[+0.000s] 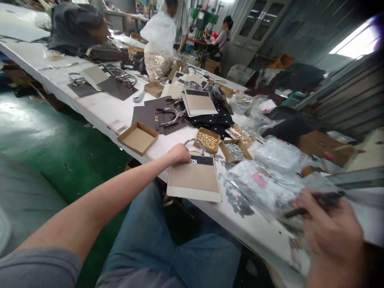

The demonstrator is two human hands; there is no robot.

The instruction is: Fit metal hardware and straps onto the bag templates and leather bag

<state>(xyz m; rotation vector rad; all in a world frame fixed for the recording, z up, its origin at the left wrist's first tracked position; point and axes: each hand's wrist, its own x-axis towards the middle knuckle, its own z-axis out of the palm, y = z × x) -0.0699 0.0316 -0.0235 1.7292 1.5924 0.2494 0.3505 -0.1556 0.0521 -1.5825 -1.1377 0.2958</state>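
My left hand [180, 154] is closed on the upper left edge of a beige bag panel [195, 178]. The panel has a dark strip along its top and a pale band along its near edge, and it lies at the front edge of the table. A curved bag handle [196, 142] shows just behind it. At the lower right, my raised right hand [333, 230] is smeared by motion and grips a dark hand tool [327, 198], whose exact kind is too blurred to tell.
Beyond the panel stand a box of gold-coloured hardware [208, 140] and a box of silver-coloured hardware [235, 151]. A shallow cardboard tray [138, 138] sits to the left. Plastic bags [261, 182] cover the right side. Dark bag pieces [147, 116] lie farther back. Two people are in the background.
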